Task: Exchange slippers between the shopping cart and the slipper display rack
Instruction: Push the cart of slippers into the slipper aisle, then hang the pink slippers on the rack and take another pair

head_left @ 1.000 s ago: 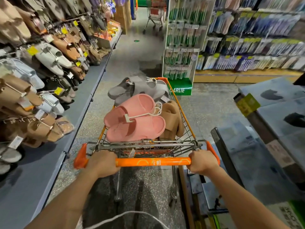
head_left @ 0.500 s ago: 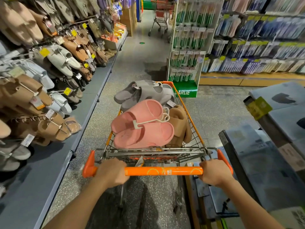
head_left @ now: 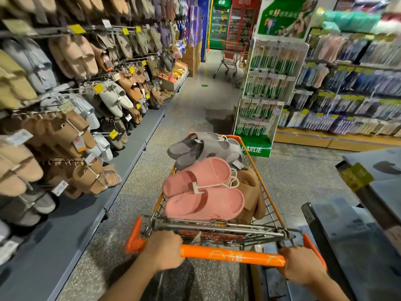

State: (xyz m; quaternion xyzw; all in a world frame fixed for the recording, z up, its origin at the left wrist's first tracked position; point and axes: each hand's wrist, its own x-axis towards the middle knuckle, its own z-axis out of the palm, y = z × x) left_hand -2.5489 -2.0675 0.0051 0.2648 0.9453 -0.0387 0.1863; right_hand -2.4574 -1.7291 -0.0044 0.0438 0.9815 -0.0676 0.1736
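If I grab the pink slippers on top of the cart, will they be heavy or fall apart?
Probably light: the chunky pink foam-like slippers look thick and moulded. The pair should lift together, since a white plastic hanger seems to join them. They may slide off easily, resting loosely on the pile in the orange wire shopping cart.

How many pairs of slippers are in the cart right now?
3: pink pair on top nearest the handle, grey pair at the far end, brown pair along the right side. More may lie hidden underneath.

Shop aisle: slipper display rack, shopping cart
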